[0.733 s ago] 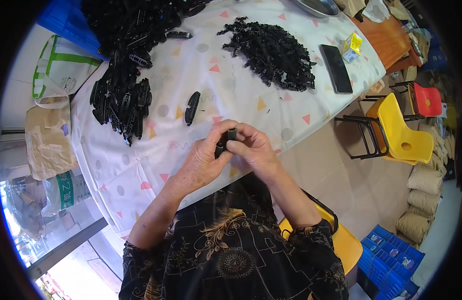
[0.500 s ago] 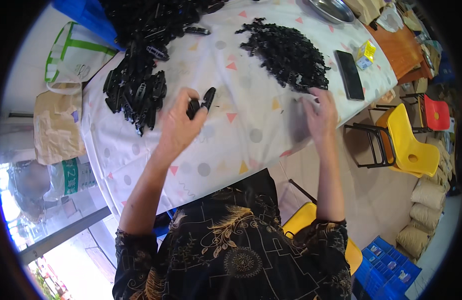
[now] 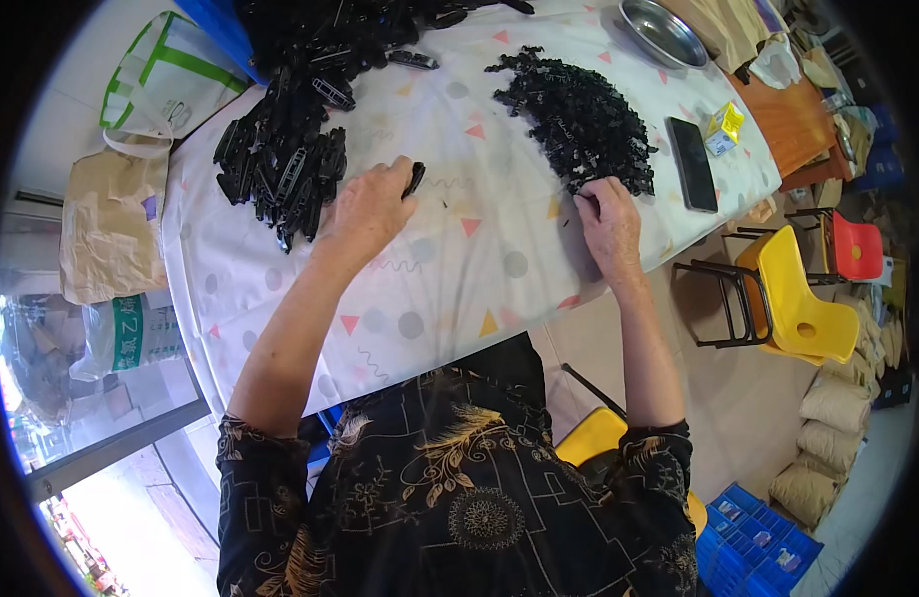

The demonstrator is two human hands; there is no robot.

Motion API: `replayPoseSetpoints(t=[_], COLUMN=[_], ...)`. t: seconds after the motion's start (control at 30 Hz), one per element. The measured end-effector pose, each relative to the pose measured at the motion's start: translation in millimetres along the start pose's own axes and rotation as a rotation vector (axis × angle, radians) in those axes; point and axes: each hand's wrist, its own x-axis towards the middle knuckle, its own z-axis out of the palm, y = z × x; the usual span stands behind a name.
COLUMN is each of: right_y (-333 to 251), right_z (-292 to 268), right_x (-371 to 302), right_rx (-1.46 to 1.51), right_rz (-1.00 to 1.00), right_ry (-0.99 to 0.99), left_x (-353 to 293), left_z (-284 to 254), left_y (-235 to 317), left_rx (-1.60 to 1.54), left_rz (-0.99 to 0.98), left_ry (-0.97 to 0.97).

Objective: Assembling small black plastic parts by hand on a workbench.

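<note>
Where small black parts lie in a loose heap (image 3: 579,124) on the patterned table (image 3: 449,298), everything else can be placed by it. Well left of the heap, off the table, are a paper bag (image 3: 111,229) and a green-and-white bag (image 3: 171,85). Nearer to the heap, still on its left, a pile (image 3: 295,174) of longer black pieces runs up out of view. Between that pile and the heap is the left hand (image 3: 375,204), palm down, fingers curled; a black piece (image 3: 415,179) shows at its fingertips, though I cannot tell if it is gripped or only touched. At the heap's near edge sits the right hand (image 3: 611,224), thumb and forefinger almost together; whether a part is pinched between them cannot be made out. Beyond the heap to the right is a steel bowl (image 3: 668,38); just right of the heap lie a phone (image 3: 692,164) and, past it, a yellow box (image 3: 724,129). On the floor, farther right of the heap, are a blue crate (image 3: 758,552), a yellow chair (image 3: 803,294) and a red chair (image 3: 854,234).
</note>
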Motion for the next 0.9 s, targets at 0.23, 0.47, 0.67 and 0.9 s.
replayPoseSetpoints(t=[0.23,0.47,0.67,0.9], right_y=[-23.3,-96.9,-138.6,-163.0], right_z=[6.9,5.1,9.1,14.8], right_x=[-6.1,-19.2,-24.9,-29.9], right_rx=[0.410,1.411,1.545,1.447], right_rz=[0.285,0.773,0.721,0.605], right_ry=[-0.136,-0.440,-0.543,-0.573], left_x=[-24.8,-82.3,-108.4,-123.8], left_z=[-8.7,-0.6,-2.1,1.9], left_y=[-25.6,4.8,15.0,3.9], left_rx=[-0.567,-1.457,-1.649,-1.670], left_rz=[-0.162,-0.296,-0.277,-0.254], left_ry=[-0.041,-0.155,-0.163,-0.114])
